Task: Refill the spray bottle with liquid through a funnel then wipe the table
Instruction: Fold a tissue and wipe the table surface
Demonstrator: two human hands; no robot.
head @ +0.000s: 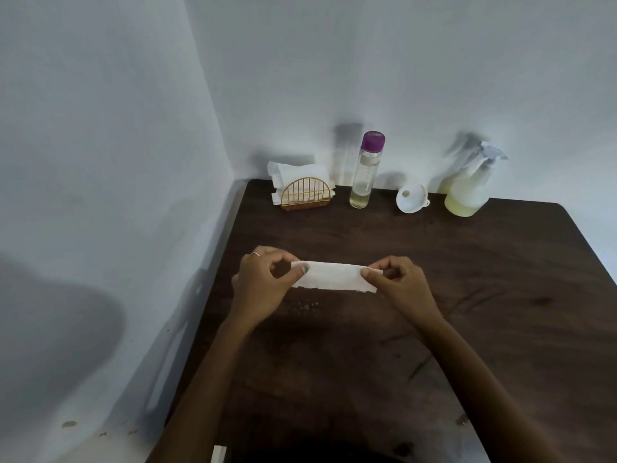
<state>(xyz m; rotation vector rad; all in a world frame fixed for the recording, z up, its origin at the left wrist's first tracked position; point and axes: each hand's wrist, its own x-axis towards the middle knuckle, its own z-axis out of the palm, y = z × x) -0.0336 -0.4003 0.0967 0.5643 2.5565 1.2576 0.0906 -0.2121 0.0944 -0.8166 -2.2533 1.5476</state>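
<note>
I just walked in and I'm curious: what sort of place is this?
Probably a plain room in a home: a dark wooden table pushed into a bare white corner, with a napkin holder and a spray bottle on it.

Along the far edge of the table (500, 279) stands a row: a napkin holder (307, 194), a tall bottle (366, 170), a funnel (412, 198) and a spray bottle (469, 188), with gaps between them. Walls close the far and left sides. Both hands, left hand (258, 285) and right hand (399, 284), stretch a folded tissue (334, 277) across the middle; the surface to the right and nearer lies open. Small droplets (305, 307) sit just under the tissue.
</note>
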